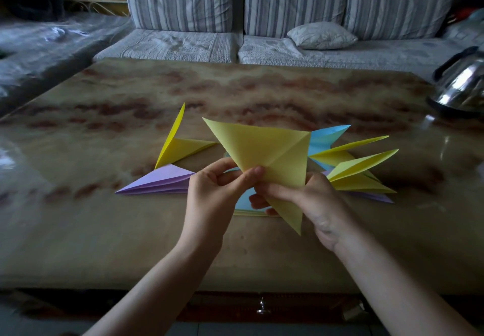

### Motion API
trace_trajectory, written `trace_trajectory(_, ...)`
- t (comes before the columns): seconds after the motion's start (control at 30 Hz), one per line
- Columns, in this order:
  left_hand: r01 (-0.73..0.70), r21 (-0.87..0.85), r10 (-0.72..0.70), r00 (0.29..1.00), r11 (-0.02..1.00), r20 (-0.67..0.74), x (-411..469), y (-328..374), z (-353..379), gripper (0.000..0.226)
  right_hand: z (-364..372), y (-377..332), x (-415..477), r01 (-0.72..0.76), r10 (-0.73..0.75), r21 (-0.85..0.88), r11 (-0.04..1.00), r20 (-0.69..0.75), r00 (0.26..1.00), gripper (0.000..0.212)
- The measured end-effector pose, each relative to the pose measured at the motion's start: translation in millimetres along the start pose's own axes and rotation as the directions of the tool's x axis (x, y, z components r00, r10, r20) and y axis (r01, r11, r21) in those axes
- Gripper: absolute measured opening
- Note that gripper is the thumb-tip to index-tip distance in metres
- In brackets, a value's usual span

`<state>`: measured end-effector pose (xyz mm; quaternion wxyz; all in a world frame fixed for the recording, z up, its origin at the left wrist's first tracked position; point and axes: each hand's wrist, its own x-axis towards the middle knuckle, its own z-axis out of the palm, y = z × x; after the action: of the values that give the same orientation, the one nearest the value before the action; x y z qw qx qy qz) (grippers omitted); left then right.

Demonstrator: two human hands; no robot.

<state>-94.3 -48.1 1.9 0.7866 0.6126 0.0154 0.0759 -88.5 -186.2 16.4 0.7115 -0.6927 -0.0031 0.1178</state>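
the yellow paper (264, 149) was up off the table, held over its near middle between both hands. the left hand (214, 191) pinched its lower edge with thumb and curled fingers, and the right hand (314, 202) gripped the bottom point from the other side, fingers curled round it. the sheet carried crossing creases and stood as a broad triangle with a long tail hanging down, so it looked about midway: the narrow, pointed shape of the done pieces was not yet there. several of those lay around (at least a yellow piece (180, 147) and a purple piece (159, 181) on the left, a blue piece (324, 136) and more yellow pieces (353, 176) on the right). a small stack of flat sheets (243, 202) lay under the hands, blue on top, so more folding seemed left to do.

the table (104, 231) was glossy, with a brown marbled pattern, and a drawer knob (262, 307) showed in its front. a steel kettle (463, 87) stood at its far right. behind it ran a striped sofa (183, 3) with a small pillow (322, 35) on the seat; the room was dim.
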Motion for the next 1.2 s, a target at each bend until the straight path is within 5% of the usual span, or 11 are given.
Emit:
trace_trajectory(0.37,-0.065,0.085,0.068,0.997,0.994,-0.034,-0.9,0.0,-0.7,0.011,-1.2,-0.1,1.1,0.044,-0.043,-0.051,0.998,0.025,0.999,0.018)
trace_trajectory(1.2,-0.048,0.102,0.057,0.994,0.994,-0.092,9.4,1.3,-8.7,0.015,-12.0,0.2,1.9,-0.146,0.15,-0.042,0.988,0.113,0.982,0.021)
